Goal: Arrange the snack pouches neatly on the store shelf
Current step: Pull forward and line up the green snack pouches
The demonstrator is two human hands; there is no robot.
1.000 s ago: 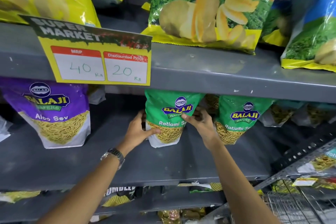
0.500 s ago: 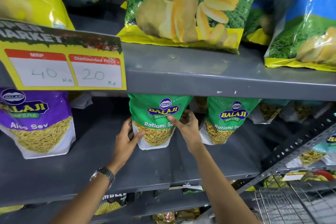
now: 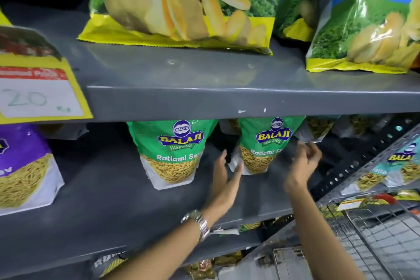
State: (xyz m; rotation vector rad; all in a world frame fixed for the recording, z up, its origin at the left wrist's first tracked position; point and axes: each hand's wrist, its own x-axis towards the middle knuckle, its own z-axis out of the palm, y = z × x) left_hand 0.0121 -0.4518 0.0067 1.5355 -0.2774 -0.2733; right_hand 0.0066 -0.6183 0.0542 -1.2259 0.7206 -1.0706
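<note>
I have both hands up at the middle shelf [image 3: 127, 200], flanking the second green Ratlami Sev pouch [image 3: 263, 145], which stands upright at about one o'clock from frame centre, just under the lip of the upper shelf [image 3: 204, 100]. My left hand [image 3: 223, 179] sits at the pouch's seven o'clock corner, palm turned toward it, fingers spread in a wide grip; whether the fingertips touch the white bottom edge I cannot tell through the blur. My right hand [image 3: 303, 163] is at the pouch's three o'clock side, fingers loosely curled and apart, a wide grip holding nothing. A wristwatch [image 3: 197, 223] shows on my left wrist.

The first green Ratlami Sev pouch [image 3: 172, 152] stands upright at nine o'clock from my left hand, apart from both hands. Farther toward nine o'clock, at the frame's edge, stands a purple sev pouch [image 3: 20, 166]. Above it hangs a yellow price card [image 3: 41, 91] reading 20. Large chip bags [image 3: 181, 4] sit on the upper shelf at twelve o'clock.
</note>
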